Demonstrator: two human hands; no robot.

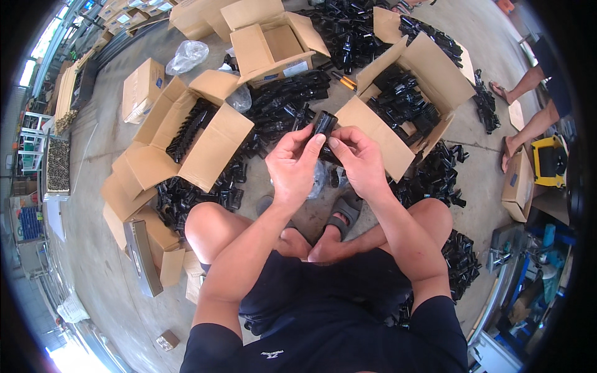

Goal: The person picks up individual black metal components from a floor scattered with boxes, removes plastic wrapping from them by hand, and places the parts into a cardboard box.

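A short black tubular part (324, 122) is held up between my two hands, over the gap between my knees. The thumb and fingers of my left hand (293, 163) pinch it from the left. My right hand (359, 158) closes on its lower right side, with the fingertips partly hidden behind it. Loose black parts (283, 93) lie heaped on the floor just beyond my hands. To the right stands an open cardboard box (438, 71) with many such parts inside. At the left another open box (214, 146) holds black parts set in rows.
Farther off stands an open box (255, 53) beside crumpled clear plastic (187, 57). A closed carton (143, 90) sits at the left. More black parts (460, 264) lie by my right thigh. Another person's legs (528, 84) show at the right, near a yellow-framed object (549, 161).
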